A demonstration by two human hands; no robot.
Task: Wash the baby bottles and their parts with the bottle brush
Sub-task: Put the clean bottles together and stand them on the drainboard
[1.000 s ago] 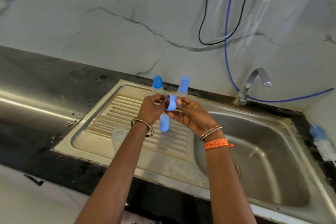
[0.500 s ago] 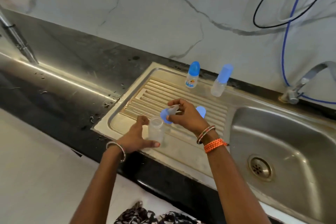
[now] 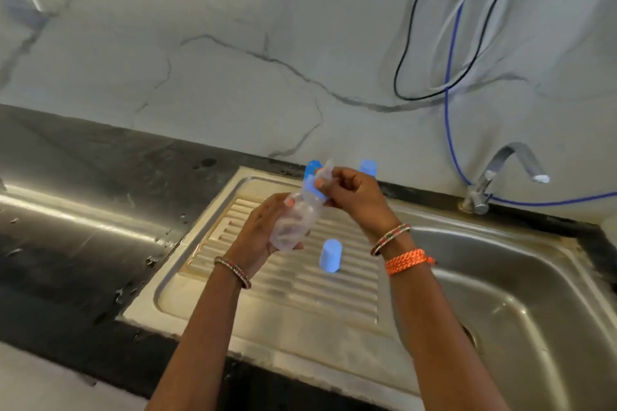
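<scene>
My left hand (image 3: 258,233) grips a clear baby bottle (image 3: 293,227), tilted, above the ribbed draining board (image 3: 300,280). My right hand (image 3: 350,197) pinches the blue collar with its clear teat (image 3: 315,185) at the bottle's neck. A loose blue cap (image 3: 330,255) stands on the draining board just below my hands. Behind my hands, two other bottles stand at the back of the board; only their blue caps show, one (image 3: 313,166) left of my right hand and one (image 3: 368,167) right of it. No bottle brush is in view.
The steel sink basin (image 3: 521,294) lies to the right, with its tap (image 3: 500,173) at the back wall. Blue, black and white hoses (image 3: 449,77) hang on the marble wall. Wet black countertop (image 3: 83,210) stretches to the left.
My left hand has lifted the clear bottle off the draining board. My right hand has brought the blue collar and teat onto the bottle's neck. The camera has swung back to the right.
</scene>
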